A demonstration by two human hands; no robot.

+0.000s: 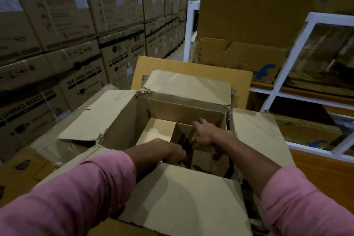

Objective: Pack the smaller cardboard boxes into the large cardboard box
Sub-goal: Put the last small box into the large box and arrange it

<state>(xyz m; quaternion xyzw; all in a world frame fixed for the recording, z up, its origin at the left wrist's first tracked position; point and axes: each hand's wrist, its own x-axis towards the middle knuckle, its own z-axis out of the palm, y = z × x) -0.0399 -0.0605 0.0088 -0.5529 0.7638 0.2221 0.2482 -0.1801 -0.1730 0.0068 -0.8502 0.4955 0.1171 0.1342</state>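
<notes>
Printed cartons (82, 80) stacked from nine to eleven o'clock read "WASHING MACHINE", and one carries the "LG" mark. At two o'clock a worn brown box (239, 59) on a white-framed shelf (291, 59) shows a blue "f" logo; a second blue mark sits lower on the shelf at three o'clock.

The large cardboard box (122, 126) stands open at the centre, its four flaps folded outward: one toward twelve, one toward nine, one toward three, and one toward six beneath the person's arms. Its cardboard is plain, creased and torn at the corners. Inside it, toward twelve o'clock, stands a smaller cardboard box (183, 111), also open at the top. Below that, a pale flat panel (157, 130) lies at the left of the interior, and another small box (208, 157) with dark scuffs sits at the right.

Both arms, in pink sleeves (76, 189), reach down into the large box. The right hand (203, 132) grips the upper edge of the scuffed small box, fingers curled over it. The left hand (176, 152) is lower, its fingers hidden in shadow, so its hold cannot be told.
</notes>
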